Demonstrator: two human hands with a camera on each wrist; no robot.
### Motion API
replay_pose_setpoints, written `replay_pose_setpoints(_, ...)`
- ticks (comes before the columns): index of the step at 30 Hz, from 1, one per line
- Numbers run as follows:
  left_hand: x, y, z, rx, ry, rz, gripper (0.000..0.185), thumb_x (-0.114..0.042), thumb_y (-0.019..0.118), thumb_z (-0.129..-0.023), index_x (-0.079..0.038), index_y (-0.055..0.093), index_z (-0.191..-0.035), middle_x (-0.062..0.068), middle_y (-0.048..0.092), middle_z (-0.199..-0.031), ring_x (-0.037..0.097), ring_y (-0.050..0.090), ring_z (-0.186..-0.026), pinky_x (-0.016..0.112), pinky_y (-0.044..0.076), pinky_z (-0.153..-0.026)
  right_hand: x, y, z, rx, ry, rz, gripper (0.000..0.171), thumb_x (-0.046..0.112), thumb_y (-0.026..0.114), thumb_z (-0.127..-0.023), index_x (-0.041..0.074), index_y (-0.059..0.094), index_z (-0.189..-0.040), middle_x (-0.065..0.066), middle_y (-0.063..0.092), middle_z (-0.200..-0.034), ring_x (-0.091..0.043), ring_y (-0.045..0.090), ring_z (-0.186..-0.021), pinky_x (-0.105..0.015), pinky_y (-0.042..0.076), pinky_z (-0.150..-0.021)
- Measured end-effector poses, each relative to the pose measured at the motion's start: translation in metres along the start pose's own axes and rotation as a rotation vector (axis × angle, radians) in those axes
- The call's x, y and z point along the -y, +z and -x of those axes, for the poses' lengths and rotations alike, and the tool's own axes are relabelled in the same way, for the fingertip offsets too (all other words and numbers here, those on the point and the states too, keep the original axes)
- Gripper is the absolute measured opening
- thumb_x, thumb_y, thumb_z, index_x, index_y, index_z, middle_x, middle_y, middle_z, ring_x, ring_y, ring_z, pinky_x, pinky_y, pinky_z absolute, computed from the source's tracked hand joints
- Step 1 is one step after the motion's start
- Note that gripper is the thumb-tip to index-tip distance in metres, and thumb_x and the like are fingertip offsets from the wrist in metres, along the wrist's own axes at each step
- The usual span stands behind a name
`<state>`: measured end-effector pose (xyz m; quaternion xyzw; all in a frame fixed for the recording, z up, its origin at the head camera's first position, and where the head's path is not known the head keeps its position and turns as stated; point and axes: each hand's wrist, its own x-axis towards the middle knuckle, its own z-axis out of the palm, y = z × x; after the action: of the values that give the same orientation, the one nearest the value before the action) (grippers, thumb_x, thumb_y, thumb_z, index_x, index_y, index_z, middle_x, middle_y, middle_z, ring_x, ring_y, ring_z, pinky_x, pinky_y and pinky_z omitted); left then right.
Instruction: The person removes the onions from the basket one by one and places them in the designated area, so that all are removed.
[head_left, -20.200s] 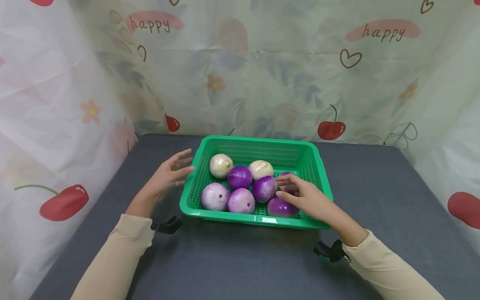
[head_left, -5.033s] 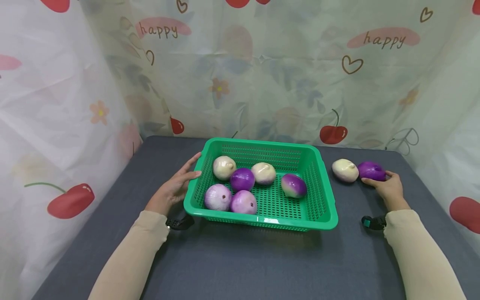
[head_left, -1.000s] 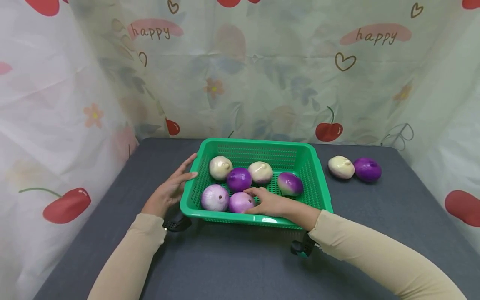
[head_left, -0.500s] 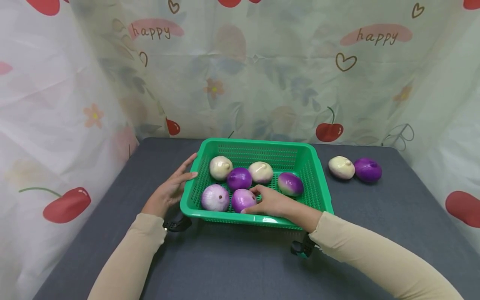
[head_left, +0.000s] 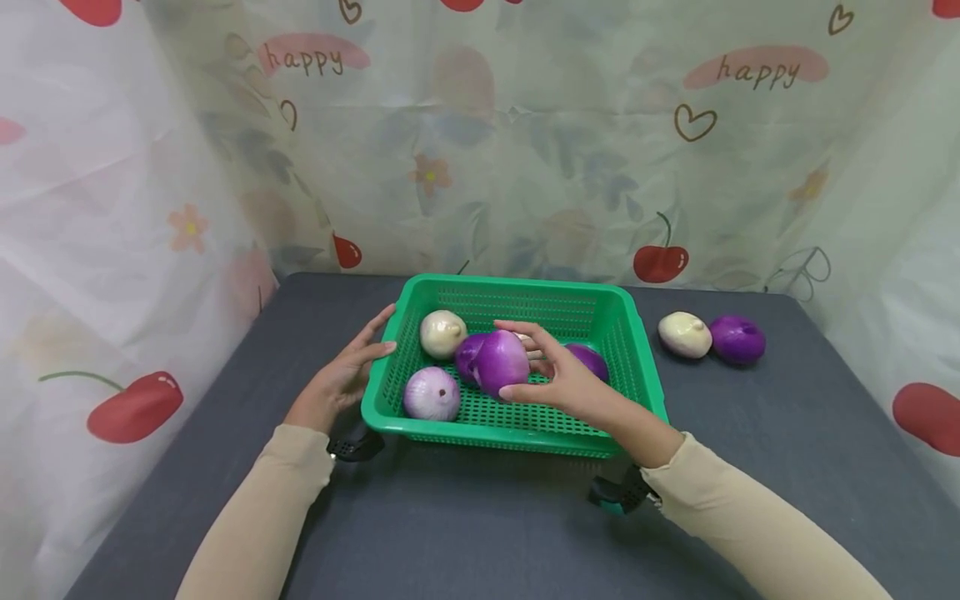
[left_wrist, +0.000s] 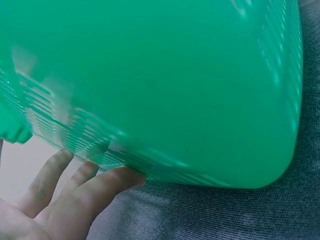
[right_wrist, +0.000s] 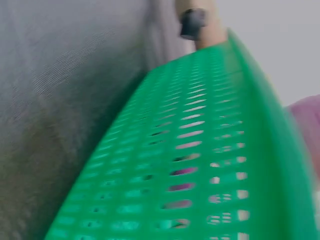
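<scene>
Right hand [head_left: 573, 385] grip holds the purple onion [head_left: 501, 362], lifted over the green basket [head_left: 517, 427]; the two onions [head_left: 711, 337] on the tabletop lie well right of it. Left hand [head_left: 341, 371], fingers straight, rests on the basket's left wall.

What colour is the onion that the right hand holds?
Purple, paler near its top; the onion shows best in the head view.

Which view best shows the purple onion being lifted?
The head view: the right hand holds the purple onion above the green basket, fully visible. The right wrist view catches only a blurred pink edge; the left wrist view shows none.
</scene>
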<state>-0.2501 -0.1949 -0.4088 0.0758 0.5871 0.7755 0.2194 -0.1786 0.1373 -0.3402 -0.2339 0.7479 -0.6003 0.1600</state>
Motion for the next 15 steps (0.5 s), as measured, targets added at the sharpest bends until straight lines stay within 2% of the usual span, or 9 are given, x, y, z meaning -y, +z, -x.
replay_pose_setpoints(4,0.000,0.000,0.000,0.001,0.002,-0.001,0.068,-0.008,0.044,-0.102,-0.037,0.013,-0.155,0.016,0.019,-0.154,0.027,0.051,-0.120,0.040,0.054,-0.084,0.010,-0.010,0.011,0.028,-0.046,-0.265,0.074,0.015,0.069,-0.089,0.030,0.029,-0.149,-0.012,0.033,-0.143,-0.028,0.051,-0.123,-0.039,0.053,-0.090)
replay_pose_setpoints(7,-0.001,0.001,0.000,0.002,0.005,-0.001,0.068,-0.007,0.044,-0.102,-0.037,0.014,-0.155,0.016,0.019,-0.153,0.026,0.051,-0.119,0.040,0.054,-0.084,0.016,-0.020,0.019,0.018,-0.090,-0.427,0.070,0.010,0.063,-0.091,0.029,0.027,-0.148,-0.013,0.033,-0.143,-0.025,0.051,-0.120,-0.034,0.052,-0.091)
replay_pose_setpoints(10,-0.001,0.001,0.000,0.006,0.009,-0.006,0.068,-0.007,0.043,-0.102,-0.036,0.013,-0.155,0.016,0.020,-0.153,0.026,0.052,-0.119,0.040,0.054,-0.084,0.021,-0.032,0.028,-0.026,-0.144,-0.499,0.065,0.006,0.058,-0.091,0.028,0.029,-0.145,-0.010,0.036,-0.140,-0.022,0.051,-0.119,-0.032,0.051,-0.091)
replay_pose_setpoints(15,0.000,0.001,0.000,-0.004,0.005,-0.020,0.068,-0.007,0.042,-0.102,-0.037,0.012,-0.155,0.017,0.020,-0.153,0.026,0.052,-0.118,0.039,0.054,-0.083,0.028,-0.057,0.040,-0.118,-0.248,-0.535,0.060,0.004,0.057,-0.092,0.023,0.029,-0.142,-0.008,0.040,-0.138,-0.021,0.052,-0.120,-0.030,0.050,-0.095)
